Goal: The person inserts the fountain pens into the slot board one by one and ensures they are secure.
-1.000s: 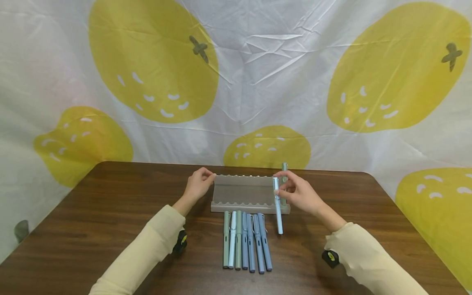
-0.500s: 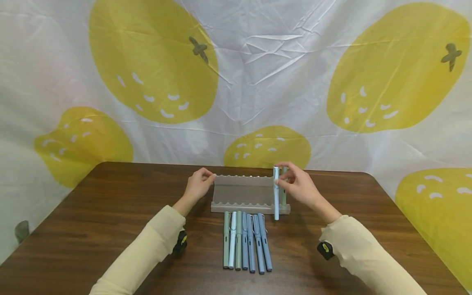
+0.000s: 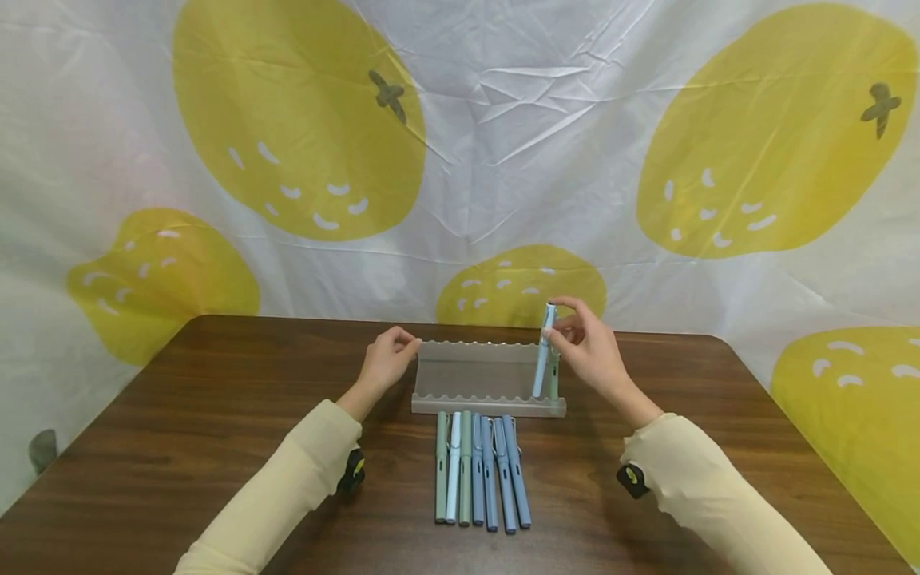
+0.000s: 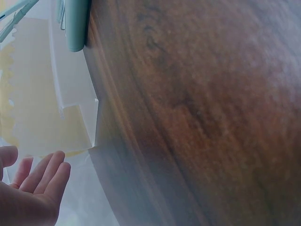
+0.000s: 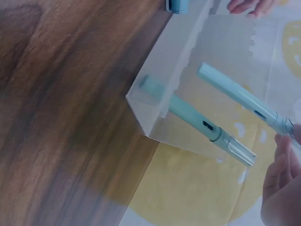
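A clear, scallop-edged pen rack (image 3: 467,375) stands on the table. At its back left corner my left hand (image 3: 388,357) pinches the edge between thumb and fingertips; the left wrist view shows these fingers (image 4: 40,176) beside the rack's end. My right hand (image 3: 591,351) holds a light blue pen (image 3: 544,351) near its capped top, tilted above the rack's right part. The pen's lower end (image 5: 216,80) looks raised off the rack in the right wrist view. A green pen (image 5: 193,117) lies in the rightmost slot, partly behind the right hand in the head view.
Before the rack, several green, light blue and slate-blue pens (image 3: 490,471) lie side by side on the brown wooden table (image 3: 273,447). Behind the table hangs a white cloth (image 3: 503,160) with yellow fruit prints.
My right hand has carried the light blue pen up and away, from in front of the rack to above its right part, and tilted it. My left hand stays at the corner.
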`<control>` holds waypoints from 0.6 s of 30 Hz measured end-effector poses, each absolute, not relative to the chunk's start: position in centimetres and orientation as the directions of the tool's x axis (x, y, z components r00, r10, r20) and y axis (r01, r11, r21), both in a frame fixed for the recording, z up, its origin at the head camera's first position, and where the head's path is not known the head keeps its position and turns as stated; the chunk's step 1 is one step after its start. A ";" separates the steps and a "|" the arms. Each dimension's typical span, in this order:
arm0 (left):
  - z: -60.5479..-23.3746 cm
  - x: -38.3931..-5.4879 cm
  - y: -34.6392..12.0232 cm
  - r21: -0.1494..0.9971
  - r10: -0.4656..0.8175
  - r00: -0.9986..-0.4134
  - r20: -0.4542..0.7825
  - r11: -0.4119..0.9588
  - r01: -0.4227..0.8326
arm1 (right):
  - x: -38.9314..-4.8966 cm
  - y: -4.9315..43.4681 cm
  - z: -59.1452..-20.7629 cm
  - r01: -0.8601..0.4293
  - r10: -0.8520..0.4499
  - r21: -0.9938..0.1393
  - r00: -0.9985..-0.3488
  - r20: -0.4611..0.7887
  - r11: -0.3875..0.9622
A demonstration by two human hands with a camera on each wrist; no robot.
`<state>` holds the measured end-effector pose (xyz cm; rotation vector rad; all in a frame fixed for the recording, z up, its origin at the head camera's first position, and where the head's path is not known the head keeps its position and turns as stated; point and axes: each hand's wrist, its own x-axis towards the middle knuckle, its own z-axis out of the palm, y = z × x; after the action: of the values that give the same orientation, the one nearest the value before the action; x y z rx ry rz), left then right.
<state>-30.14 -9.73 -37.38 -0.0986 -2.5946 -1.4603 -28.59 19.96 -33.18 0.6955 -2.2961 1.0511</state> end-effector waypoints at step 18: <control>-37.4 -30.1 -9.9 0.845 -0.019 -0.986 0.168 0.518 0.134 | -28.6 19.9 -35.1 -0.685 -0.265 -0.466 -0.682 0.682 0.560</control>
<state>-30.10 -9.89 -37.42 -0.0988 -2.5985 -1.4668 -28.61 19.90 -35.13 0.7599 -2.2447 1.0011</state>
